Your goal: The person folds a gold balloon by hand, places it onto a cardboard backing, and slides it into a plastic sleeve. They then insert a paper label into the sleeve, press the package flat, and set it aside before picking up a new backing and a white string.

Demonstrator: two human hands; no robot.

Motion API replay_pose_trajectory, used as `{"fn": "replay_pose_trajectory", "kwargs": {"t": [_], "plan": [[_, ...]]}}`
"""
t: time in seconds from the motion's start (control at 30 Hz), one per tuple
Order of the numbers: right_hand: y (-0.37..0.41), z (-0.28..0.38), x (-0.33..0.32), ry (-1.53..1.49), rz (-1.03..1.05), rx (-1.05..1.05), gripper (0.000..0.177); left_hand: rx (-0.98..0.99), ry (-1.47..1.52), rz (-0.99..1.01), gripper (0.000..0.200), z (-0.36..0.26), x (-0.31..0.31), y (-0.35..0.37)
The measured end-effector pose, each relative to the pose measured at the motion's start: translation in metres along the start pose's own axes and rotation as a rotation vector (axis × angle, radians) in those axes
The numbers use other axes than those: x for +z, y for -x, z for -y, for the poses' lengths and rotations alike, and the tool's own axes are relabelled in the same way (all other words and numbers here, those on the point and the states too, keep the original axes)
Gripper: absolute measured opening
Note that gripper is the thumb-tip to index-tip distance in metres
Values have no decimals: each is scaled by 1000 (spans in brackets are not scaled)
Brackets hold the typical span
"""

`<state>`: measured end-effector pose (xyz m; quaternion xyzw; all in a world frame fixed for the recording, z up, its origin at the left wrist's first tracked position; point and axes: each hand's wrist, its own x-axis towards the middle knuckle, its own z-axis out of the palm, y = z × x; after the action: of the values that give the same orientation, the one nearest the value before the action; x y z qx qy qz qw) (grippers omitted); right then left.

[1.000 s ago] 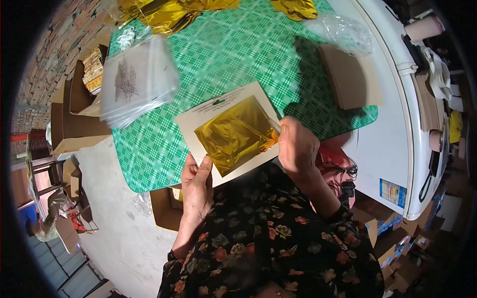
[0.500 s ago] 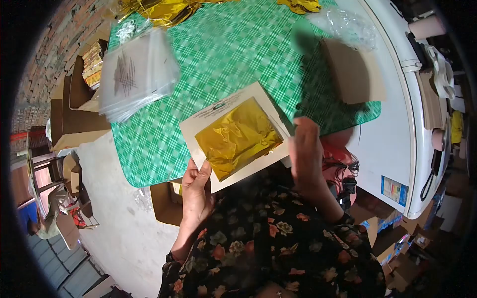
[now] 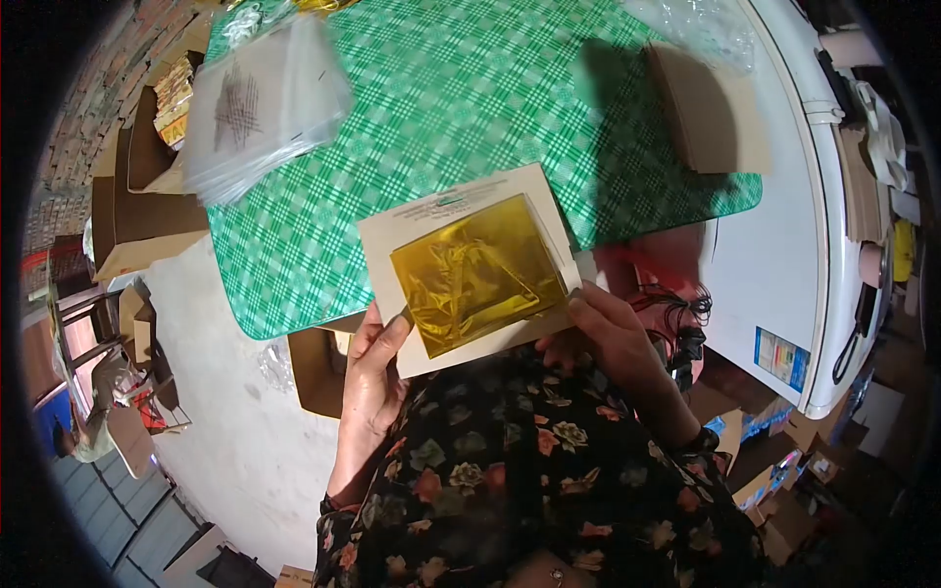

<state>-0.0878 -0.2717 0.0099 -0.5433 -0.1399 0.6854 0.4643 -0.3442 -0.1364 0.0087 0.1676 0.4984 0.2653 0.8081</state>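
Observation:
A pale printed card (image 3: 400, 227) is held tilted at the near edge of the table, in front of my body. On its face lies a folded piece of shiny gold film (image 3: 480, 274), creased in the middle. My left hand (image 3: 374, 358) grips the card's lower left corner, thumb on top and fingers beneath. At the right edge my right hand (image 3: 618, 333) pinches the card, its thumb near the film's lower right corner. The fingers under the card are partly hidden.
A green checked tablecloth (image 3: 421, 127) covers the table. Clear plastic sleeves (image 3: 270, 103) are stacked at left, brown cards (image 3: 711, 113) at right, with crumpled clear plastic (image 3: 701, 29) behind. An open carton (image 3: 319, 372) sits below the table edge; a white appliance (image 3: 765, 245) stands at right.
My right hand, blurred and raised beside the card before, has come down and now grips its right edge. The gold film looks flatter. The view has shifted slightly.

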Motion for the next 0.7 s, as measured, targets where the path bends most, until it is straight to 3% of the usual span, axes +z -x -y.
{"fn": "replay_pose_trajectory", "kwargs": {"t": [0.1, 0.27, 0.37, 0.57, 0.7], "plan": [[2, -6, 7, 57, -70, -13, 29, 36, 11, 297, 61, 4, -25, -1], [-2, -14, 11, 206, -173, -36, 24, 40, -248, 196, 60, 14, -37, -3], [-6, -17, 17, 54, -202, -33, 24, 88, -218, 192, 48, 20, -32, -3], [-5, -28, 16, -1, -195, -65, 27, 64, -258, 279, 46, 26, -48, -6], [-3, -36, 13, -22, -201, -65, 28, 24, -248, 211, 43, 22, -38, -1]]}}
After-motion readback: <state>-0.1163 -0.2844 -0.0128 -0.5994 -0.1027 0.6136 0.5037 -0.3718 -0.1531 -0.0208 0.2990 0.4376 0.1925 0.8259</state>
